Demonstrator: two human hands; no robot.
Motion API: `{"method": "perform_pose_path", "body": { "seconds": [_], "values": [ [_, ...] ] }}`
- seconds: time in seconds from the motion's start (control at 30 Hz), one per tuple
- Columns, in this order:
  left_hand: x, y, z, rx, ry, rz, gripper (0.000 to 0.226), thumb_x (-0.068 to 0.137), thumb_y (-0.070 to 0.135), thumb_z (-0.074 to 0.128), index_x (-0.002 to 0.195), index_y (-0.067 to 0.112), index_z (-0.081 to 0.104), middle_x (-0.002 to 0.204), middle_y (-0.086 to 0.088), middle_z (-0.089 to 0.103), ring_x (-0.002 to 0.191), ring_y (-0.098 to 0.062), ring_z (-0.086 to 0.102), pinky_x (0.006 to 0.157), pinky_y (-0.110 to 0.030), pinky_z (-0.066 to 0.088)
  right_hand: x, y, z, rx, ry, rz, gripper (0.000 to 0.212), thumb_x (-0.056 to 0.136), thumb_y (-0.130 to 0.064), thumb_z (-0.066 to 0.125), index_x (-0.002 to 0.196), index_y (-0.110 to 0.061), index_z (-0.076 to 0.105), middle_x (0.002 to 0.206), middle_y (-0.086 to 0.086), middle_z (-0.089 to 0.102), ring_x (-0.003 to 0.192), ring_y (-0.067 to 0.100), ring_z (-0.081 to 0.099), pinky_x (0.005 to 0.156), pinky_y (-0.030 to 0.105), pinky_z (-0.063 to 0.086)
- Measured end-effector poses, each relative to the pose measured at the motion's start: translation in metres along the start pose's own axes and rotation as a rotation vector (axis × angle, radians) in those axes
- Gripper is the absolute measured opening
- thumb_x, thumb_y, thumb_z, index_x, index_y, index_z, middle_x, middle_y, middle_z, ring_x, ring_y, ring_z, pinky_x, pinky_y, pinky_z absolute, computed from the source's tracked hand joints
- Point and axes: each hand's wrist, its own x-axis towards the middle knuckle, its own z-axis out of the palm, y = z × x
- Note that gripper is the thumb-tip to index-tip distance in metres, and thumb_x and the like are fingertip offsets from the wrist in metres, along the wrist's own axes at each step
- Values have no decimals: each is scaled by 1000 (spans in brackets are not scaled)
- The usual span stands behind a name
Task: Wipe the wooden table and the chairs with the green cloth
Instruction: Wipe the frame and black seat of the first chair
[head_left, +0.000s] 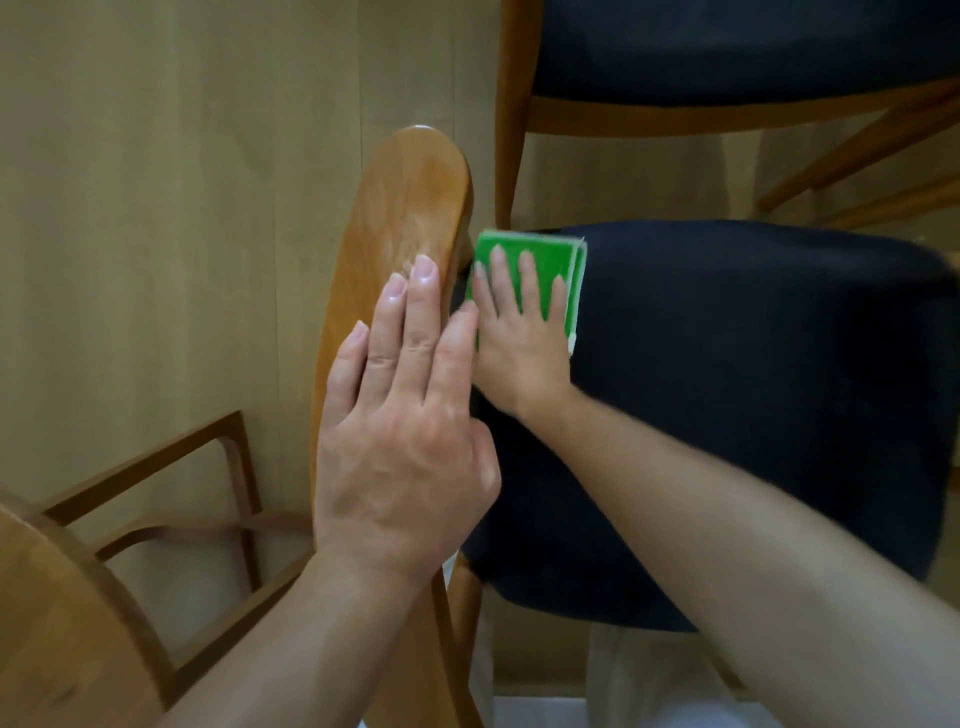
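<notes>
I look straight down on a wooden chair with a dark blue seat cushion (753, 405). Its curved wooden backrest top (405, 202) runs up the middle of the view. My left hand (405, 426) lies flat on that backrest, fingers together and stretched, holding nothing. My right hand (519, 332) presses the folded green cloth (550, 260) flat against the cushion's left far corner, right beside the backrest, fingers spread on the cloth.
A second chair with a dark seat (727, 47) and wooden frame stands beyond. At the lower left is a rounded wooden edge (62, 613), table or chair I cannot tell, over a wooden frame (228, 467). Light wood flooring (156, 208) fills the left side.
</notes>
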Motion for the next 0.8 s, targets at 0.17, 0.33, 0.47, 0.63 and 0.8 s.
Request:
{"method": "perform_pose_path", "body": {
  "seconds": [0.17, 0.33, 0.47, 0.63, 0.8],
  "values": [
    [0, -1, 1, 32, -11, 15, 55, 87, 21, 46, 141, 9, 41, 157, -16, 23, 146, -27, 18, 116, -44, 19, -113, 6, 58, -92, -54, -397, 71, 94, -52, 45, 154, -18, 26, 161, 5, 12, 149, 30, 9, 118, 57, 3],
    [0, 0, 0, 44, -37, 12, 58, 83, 23, 42, 139, 8, 45, 156, -18, 24, 145, -29, 20, 114, -44, 20, -134, 20, 64, -74, -56, -545, 64, 93, -50, 34, 149, -20, 32, 156, 0, 20, 146, 23, 21, 113, 52, 20],
    [1, -1, -1, 53, -37, 2, 59, 83, 23, 44, 140, 10, 43, 157, -16, 23, 146, -28, 19, 115, -43, 18, -58, 23, 30, -40, 33, -227, 70, 96, -57, 39, 155, -23, 22, 161, -1, 22, 148, 25, 20, 115, 52, 11],
    [1, -1, 0, 64, -38, 5, 63, 78, 19, 48, 141, 11, 43, 158, -15, 21, 146, -27, 19, 116, -41, 17, 41, 24, -19, 158, 24, 198, 71, 99, -54, 28, 156, -17, 10, 164, 6, 4, 150, 30, -1, 116, 57, -1],
    [1, -2, 0, 86, -44, 15, 61, 78, 21, 47, 139, 11, 46, 158, -16, 20, 146, -28, 19, 115, -43, 17, 0, 5, -6, 102, -28, 79, 72, 101, -53, 23, 156, -15, -4, 163, 9, -12, 149, 32, -14, 115, 57, -11]
  ]
}}
